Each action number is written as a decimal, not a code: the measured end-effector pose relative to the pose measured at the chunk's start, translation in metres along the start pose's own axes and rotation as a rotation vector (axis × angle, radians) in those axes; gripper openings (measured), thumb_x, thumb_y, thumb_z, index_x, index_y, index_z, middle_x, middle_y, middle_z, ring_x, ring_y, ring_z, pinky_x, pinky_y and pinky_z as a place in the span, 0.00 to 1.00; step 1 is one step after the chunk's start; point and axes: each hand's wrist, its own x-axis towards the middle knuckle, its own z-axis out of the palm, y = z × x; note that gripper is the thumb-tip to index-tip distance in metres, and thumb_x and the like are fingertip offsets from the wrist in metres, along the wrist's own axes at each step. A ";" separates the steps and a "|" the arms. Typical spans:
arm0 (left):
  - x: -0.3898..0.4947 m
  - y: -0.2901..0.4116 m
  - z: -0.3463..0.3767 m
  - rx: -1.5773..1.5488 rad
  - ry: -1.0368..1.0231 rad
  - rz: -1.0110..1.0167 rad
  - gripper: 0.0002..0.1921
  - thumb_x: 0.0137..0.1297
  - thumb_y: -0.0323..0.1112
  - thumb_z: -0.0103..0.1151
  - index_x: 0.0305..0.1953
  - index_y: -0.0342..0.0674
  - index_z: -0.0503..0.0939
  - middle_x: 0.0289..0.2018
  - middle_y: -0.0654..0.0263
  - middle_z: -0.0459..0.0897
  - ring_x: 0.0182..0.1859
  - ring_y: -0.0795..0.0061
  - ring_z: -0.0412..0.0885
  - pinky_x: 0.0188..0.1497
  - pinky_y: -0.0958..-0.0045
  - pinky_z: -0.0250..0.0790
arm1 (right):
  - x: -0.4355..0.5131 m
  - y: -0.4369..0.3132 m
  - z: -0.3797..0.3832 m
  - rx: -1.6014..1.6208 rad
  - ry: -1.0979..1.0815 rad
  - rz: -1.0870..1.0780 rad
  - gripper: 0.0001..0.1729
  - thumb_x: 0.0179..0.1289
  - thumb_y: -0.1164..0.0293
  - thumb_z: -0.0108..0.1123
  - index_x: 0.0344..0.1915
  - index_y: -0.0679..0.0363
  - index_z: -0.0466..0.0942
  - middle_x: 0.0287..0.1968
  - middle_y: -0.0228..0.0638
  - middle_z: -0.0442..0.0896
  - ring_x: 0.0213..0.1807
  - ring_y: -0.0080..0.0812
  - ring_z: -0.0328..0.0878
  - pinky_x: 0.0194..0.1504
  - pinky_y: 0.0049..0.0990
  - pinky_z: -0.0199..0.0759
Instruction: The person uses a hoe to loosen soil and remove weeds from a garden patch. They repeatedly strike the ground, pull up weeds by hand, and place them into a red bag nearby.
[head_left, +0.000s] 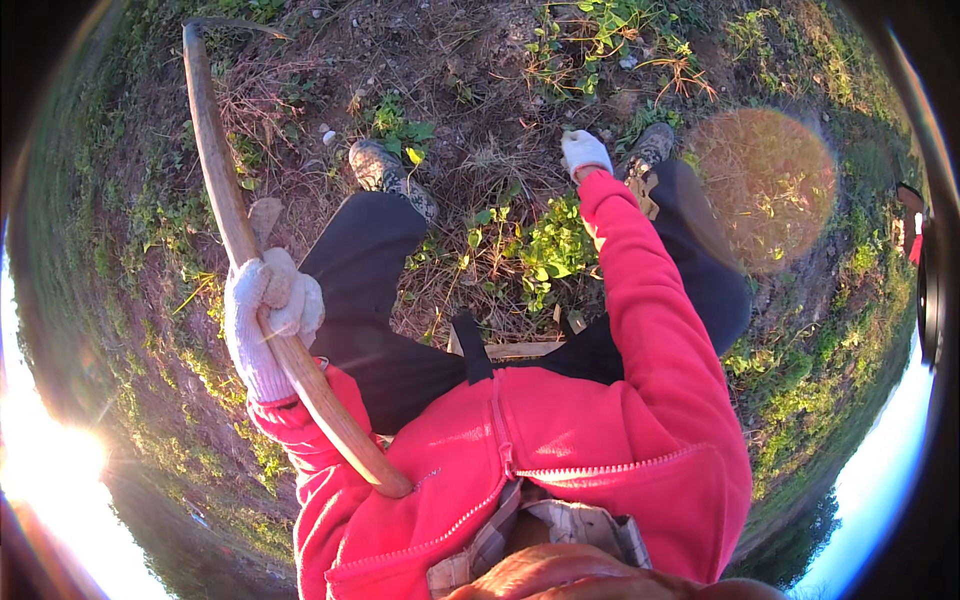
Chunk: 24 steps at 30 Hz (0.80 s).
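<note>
My left hand (274, 296), in a white knit glove, grips the curved wooden handle (214, 161) of a sickle. Its thin blade (236, 24) shows at the far top left, and the handle's butt end rests close to the red jacket (450, 427). My right hand (585, 152), gloved in white too, reaches down beside my right shoe (651, 146). Its fingers look curled, but whether anything is in them is hidden. Leafy green plants (559, 244) and dry stalks (495, 169) lie between my legs, nearer to me than the right hand.
My left camouflage shoe (379, 169) stands on soil beside small weeds (397, 127). A wooden edge (525, 349), perhaps a low seat, shows beneath me. Taller weeds (600, 37) grow ahead. Part of another person (916, 244) is at the right rim. Low sun glares at left.
</note>
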 end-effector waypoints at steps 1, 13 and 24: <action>0.001 -0.002 0.002 0.017 0.022 0.015 0.22 0.72 0.33 0.43 0.61 0.29 0.57 0.20 0.75 0.62 0.15 0.89 0.59 0.19 0.81 0.56 | -0.012 -0.033 0.006 -0.174 -0.013 -0.221 0.22 0.63 0.55 0.49 0.47 0.57 0.79 0.46 0.46 0.82 0.45 0.44 0.81 0.47 0.35 0.74; 0.049 -0.003 0.024 0.152 0.232 0.091 0.27 0.70 0.30 0.43 0.67 0.28 0.52 0.19 0.77 0.61 0.16 0.89 0.57 0.20 0.82 0.54 | 0.098 -0.144 0.020 -0.683 -0.071 -0.341 0.31 0.61 0.68 0.51 0.65 0.58 0.61 0.65 0.51 0.66 0.48 0.42 0.82 0.41 0.46 0.77; 0.053 -0.002 0.019 0.165 0.236 0.128 0.27 0.70 0.30 0.44 0.66 0.29 0.53 0.18 0.78 0.58 0.15 0.91 0.55 0.19 0.83 0.54 | 0.106 -0.160 -0.026 -0.474 -0.309 -0.326 0.14 0.54 0.70 0.56 0.41 0.58 0.82 0.44 0.45 0.83 0.46 0.49 0.81 0.46 0.43 0.76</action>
